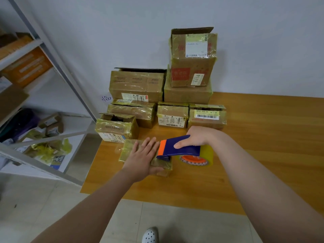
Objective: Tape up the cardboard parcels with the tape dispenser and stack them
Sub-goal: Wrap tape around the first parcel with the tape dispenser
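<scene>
L hand (142,155) flat, fingers straight, pressing small parcel (128,149) near bench (254,146) left edge, R hand (198,135) gripping tape dispenser (178,146) at parcel's right end; risk: parcel skids or tape wrinkles if L pressure eases.

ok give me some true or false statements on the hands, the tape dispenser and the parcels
1. The left hand lies flat on the small parcel at the front. True.
2. The right hand holds scissors. False: it grips the blue and orange tape dispenser.
3. The parcel marked 6414 sits on top of another parcel. True.
4. The parcels stand on a glass table. False: the table is wooden.
</scene>
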